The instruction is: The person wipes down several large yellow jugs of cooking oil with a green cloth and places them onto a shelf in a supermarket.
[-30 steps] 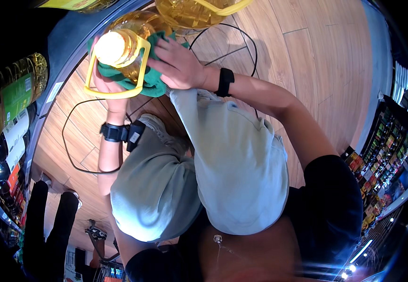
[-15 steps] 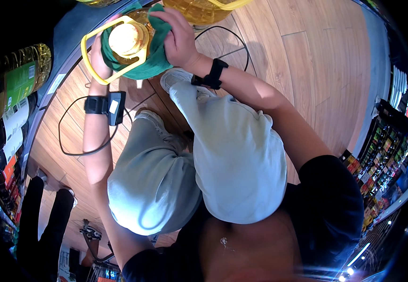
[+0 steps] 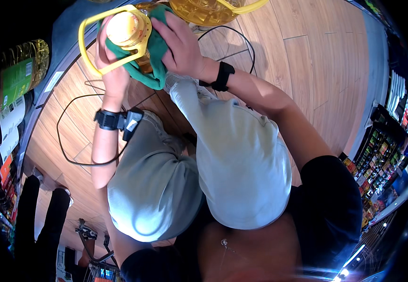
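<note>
At far left, a green-labelled bottle (image 3: 18,84) stands among goods on a shelf, and nearer, at lower left, another person's dark-clothed legs (image 3: 55,211) show. A black cable (image 3: 61,136) loops over the wooden floor (image 3: 326,70). Next comes the left hand (image 3: 104,58), clasped on the left side of an amber bottle (image 3: 128,33); whether its fingertips press cloth or bottle, I cannot tell. This bottle is at the far side, left of the middle, its yellow handle (image 3: 87,56) turned left. A green cloth (image 3: 157,58) wraps its lower body. The right hand (image 3: 182,47) is curled against the cloth on the right side, so the hands are apart with the bottle between. Just beyond, a second jug (image 3: 201,11) stands; packed shelves (image 3: 380,164) curve along the right.
</note>
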A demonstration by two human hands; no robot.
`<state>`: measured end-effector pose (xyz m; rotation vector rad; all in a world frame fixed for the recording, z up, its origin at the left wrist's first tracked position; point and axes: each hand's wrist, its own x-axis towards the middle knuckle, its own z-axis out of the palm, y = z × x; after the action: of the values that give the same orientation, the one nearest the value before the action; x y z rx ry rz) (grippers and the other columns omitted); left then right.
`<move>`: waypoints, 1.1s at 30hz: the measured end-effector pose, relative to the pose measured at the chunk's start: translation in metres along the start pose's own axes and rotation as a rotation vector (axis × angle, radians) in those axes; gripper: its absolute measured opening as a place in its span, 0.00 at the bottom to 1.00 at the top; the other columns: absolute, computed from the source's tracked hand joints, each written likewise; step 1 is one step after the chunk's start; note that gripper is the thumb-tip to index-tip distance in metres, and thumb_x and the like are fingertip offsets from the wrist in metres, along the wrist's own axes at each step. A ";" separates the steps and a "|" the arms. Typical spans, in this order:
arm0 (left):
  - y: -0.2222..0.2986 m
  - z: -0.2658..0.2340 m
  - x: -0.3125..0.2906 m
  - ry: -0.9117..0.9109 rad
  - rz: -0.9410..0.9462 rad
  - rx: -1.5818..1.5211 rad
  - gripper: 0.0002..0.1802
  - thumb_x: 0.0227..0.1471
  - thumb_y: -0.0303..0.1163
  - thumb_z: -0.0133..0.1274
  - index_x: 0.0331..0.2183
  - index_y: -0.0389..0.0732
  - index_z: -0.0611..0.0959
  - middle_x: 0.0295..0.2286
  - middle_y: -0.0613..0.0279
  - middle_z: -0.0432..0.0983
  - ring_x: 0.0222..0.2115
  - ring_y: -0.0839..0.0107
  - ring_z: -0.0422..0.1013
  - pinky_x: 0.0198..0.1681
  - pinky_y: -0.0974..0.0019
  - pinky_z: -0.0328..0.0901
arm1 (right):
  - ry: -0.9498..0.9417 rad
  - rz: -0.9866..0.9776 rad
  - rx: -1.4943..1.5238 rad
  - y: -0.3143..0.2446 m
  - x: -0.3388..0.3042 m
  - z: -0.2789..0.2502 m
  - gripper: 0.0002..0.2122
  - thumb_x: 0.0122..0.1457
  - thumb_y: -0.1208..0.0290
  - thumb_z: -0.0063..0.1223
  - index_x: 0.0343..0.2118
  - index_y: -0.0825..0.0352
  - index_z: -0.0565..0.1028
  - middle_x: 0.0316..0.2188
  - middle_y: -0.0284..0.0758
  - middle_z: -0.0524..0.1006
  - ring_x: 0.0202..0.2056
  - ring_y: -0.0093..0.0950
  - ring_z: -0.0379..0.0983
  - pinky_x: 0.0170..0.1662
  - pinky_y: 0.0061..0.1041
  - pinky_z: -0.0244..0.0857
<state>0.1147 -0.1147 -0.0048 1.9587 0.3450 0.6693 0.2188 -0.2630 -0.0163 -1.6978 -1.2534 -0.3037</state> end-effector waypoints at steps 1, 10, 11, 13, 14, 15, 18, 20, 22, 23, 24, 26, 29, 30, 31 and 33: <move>0.009 -0.003 0.014 -0.047 0.071 0.066 0.28 0.48 0.29 0.52 0.52 0.35 0.66 0.51 0.50 0.63 0.51 0.57 0.62 0.53 0.63 0.58 | 0.000 -0.001 0.001 0.000 0.011 -0.001 0.24 0.43 0.75 0.46 0.48 0.67 0.67 0.47 0.48 0.65 0.46 0.46 0.64 0.47 0.39 0.61; -0.024 -0.023 0.048 -0.288 0.018 -0.144 0.19 0.54 0.30 0.45 0.48 0.36 0.72 0.44 0.55 0.71 0.45 0.66 0.67 0.50 0.69 0.60 | -0.127 0.329 0.379 0.015 0.062 -0.001 0.14 0.50 0.81 0.38 0.40 0.71 0.70 0.39 0.48 0.71 0.41 0.47 0.67 0.43 0.33 0.63; -0.024 -0.017 0.050 -0.314 -0.059 -0.247 0.23 0.52 0.31 0.48 0.49 0.33 0.70 0.44 0.57 0.70 0.43 0.70 0.67 0.49 0.71 0.61 | -0.057 0.302 0.388 0.014 0.061 -0.003 0.14 0.50 0.81 0.38 0.40 0.70 0.71 0.38 0.47 0.71 0.41 0.46 0.68 0.43 0.33 0.62; -0.029 -0.012 0.032 -0.184 -0.209 -0.325 0.21 0.56 0.31 0.41 0.50 0.33 0.68 0.45 0.58 0.70 0.44 0.70 0.67 0.50 0.71 0.59 | -0.037 0.379 0.346 0.012 0.046 -0.001 0.14 0.49 0.81 0.39 0.40 0.71 0.71 0.39 0.48 0.71 0.42 0.46 0.68 0.45 0.33 0.62; -0.045 -0.011 0.022 -0.114 -0.222 -0.320 0.21 0.57 0.32 0.40 0.51 0.35 0.68 0.45 0.59 0.70 0.45 0.71 0.66 0.51 0.70 0.58 | 0.040 0.365 0.323 0.011 0.039 0.000 0.16 0.48 0.78 0.40 0.41 0.66 0.72 0.38 0.45 0.72 0.41 0.44 0.69 0.44 0.32 0.64; -0.072 -0.014 -0.003 -0.107 -0.226 -0.312 0.21 0.57 0.32 0.40 0.51 0.35 0.68 0.45 0.59 0.70 0.45 0.71 0.66 0.51 0.70 0.58 | 0.111 0.353 0.314 0.008 0.030 0.005 0.17 0.46 0.76 0.42 0.42 0.61 0.72 0.37 0.42 0.73 0.39 0.42 0.70 0.42 0.32 0.65; -0.100 -0.013 -0.045 0.170 -0.355 -0.433 0.25 0.57 0.33 0.42 0.54 0.35 0.62 0.49 0.59 0.65 0.49 0.69 0.63 0.53 0.69 0.57 | 0.123 0.260 0.199 0.001 0.003 0.008 0.21 0.46 0.78 0.40 0.47 0.65 0.68 0.43 0.47 0.67 0.44 0.47 0.64 0.48 0.37 0.59; -0.027 0.016 -0.031 0.099 -0.198 -0.187 0.28 0.56 0.34 0.41 0.56 0.35 0.58 0.55 0.54 0.55 0.56 0.64 0.54 0.58 0.64 0.51 | 0.054 0.253 0.108 0.006 -0.020 0.001 0.26 0.44 0.78 0.40 0.51 0.69 0.62 0.48 0.51 0.60 0.50 0.51 0.57 0.53 0.43 0.52; -0.010 0.016 -0.025 0.131 -0.106 -0.085 0.27 0.57 0.35 0.40 0.56 0.35 0.58 0.55 0.53 0.55 0.56 0.62 0.53 0.58 0.63 0.50 | 0.053 0.190 0.069 -0.002 -0.024 0.004 0.27 0.43 0.78 0.40 0.52 0.69 0.62 0.49 0.51 0.60 0.50 0.50 0.57 0.54 0.43 0.52; -0.004 0.016 -0.022 0.159 -0.019 0.014 0.27 0.57 0.36 0.38 0.56 0.35 0.58 0.55 0.52 0.54 0.56 0.60 0.53 0.58 0.63 0.50 | 0.050 0.132 0.026 -0.005 -0.024 0.005 0.27 0.42 0.78 0.41 0.52 0.70 0.62 0.49 0.50 0.60 0.51 0.49 0.57 0.54 0.44 0.52; 0.003 0.017 -0.018 0.187 0.039 0.125 0.25 0.59 0.39 0.34 0.54 0.34 0.62 0.53 0.50 0.59 0.54 0.56 0.57 0.57 0.61 0.52 | 0.006 0.103 -0.034 -0.005 -0.022 0.001 0.28 0.41 0.77 0.44 0.52 0.69 0.63 0.48 0.49 0.62 0.50 0.48 0.59 0.52 0.41 0.55; 0.007 0.010 0.003 0.139 0.166 0.099 0.25 0.59 0.41 0.33 0.52 0.35 0.64 0.51 0.50 0.62 0.53 0.55 0.59 0.55 0.60 0.53 | 0.020 0.080 0.011 -0.006 -0.006 0.000 0.27 0.42 0.76 0.44 0.51 0.68 0.65 0.47 0.48 0.64 0.48 0.46 0.62 0.51 0.39 0.58; 0.003 -0.002 0.020 -0.039 0.209 0.149 0.22 0.49 0.27 0.49 0.47 0.31 0.70 0.46 0.47 0.67 0.46 0.56 0.66 0.49 0.64 0.61 | 0.051 0.085 0.075 -0.003 0.021 -0.005 0.24 0.43 0.76 0.44 0.48 0.65 0.69 0.43 0.46 0.68 0.44 0.44 0.66 0.47 0.35 0.62; -0.004 -0.010 0.024 -0.098 0.182 0.142 0.24 0.47 0.27 0.53 0.47 0.31 0.69 0.46 0.48 0.67 0.46 0.58 0.67 0.48 0.65 0.62 | 0.069 0.105 0.104 -0.003 0.031 -0.006 0.22 0.44 0.76 0.43 0.46 0.64 0.71 0.41 0.45 0.70 0.41 0.43 0.68 0.46 0.34 0.64; -0.001 -0.016 0.030 -0.174 0.126 0.202 0.26 0.45 0.29 0.55 0.48 0.32 0.69 0.46 0.49 0.68 0.46 0.60 0.67 0.48 0.66 0.62 | 0.071 0.103 0.104 -0.002 0.039 -0.005 0.22 0.44 0.76 0.43 0.46 0.64 0.71 0.41 0.45 0.70 0.41 0.43 0.68 0.46 0.34 0.64; 0.006 -0.017 0.044 -0.314 0.121 -0.191 0.24 0.49 0.29 0.51 0.49 0.34 0.69 0.48 0.53 0.68 0.46 0.66 0.67 0.49 0.68 0.61 | -0.018 0.204 0.236 0.003 0.052 -0.002 0.16 0.48 0.80 0.39 0.41 0.71 0.71 0.41 0.49 0.71 0.44 0.46 0.67 0.47 0.32 0.62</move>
<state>0.1396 -0.0827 0.0203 1.8738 -0.0304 0.4424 0.2448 -0.2331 0.0184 -1.6097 -1.0722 -0.0175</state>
